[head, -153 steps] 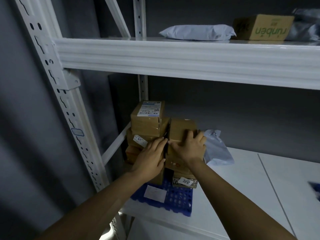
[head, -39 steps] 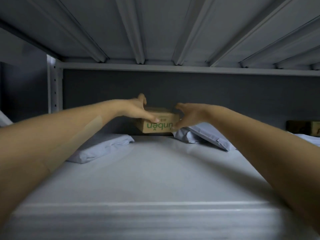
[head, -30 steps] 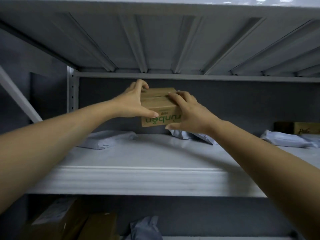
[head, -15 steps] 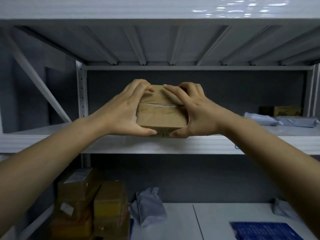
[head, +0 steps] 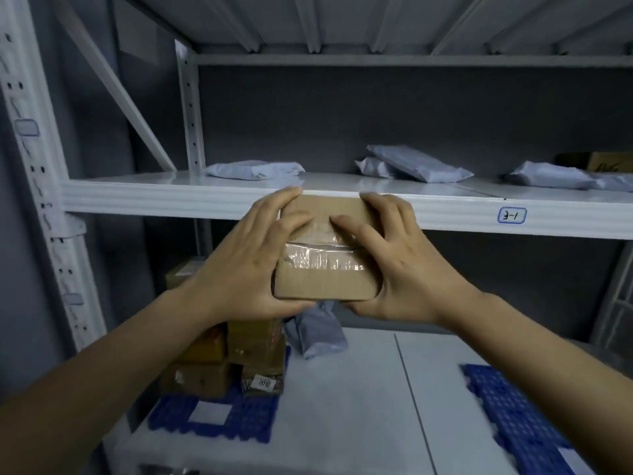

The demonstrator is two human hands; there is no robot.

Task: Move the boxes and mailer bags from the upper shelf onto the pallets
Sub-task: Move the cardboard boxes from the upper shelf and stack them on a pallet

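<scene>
Matt brown cardboard box sealed with glossy clear tape; smooth white-painted metal shelf; soft grey plastic mailer bags; blue perforated plastic pallet, lower right.

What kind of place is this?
Probably a parcel storeroom or small warehouse: a metal shelf with a numbered label, grey mailer bags lying on it, and cardboard boxes stacked on a blue pallet below.
</scene>
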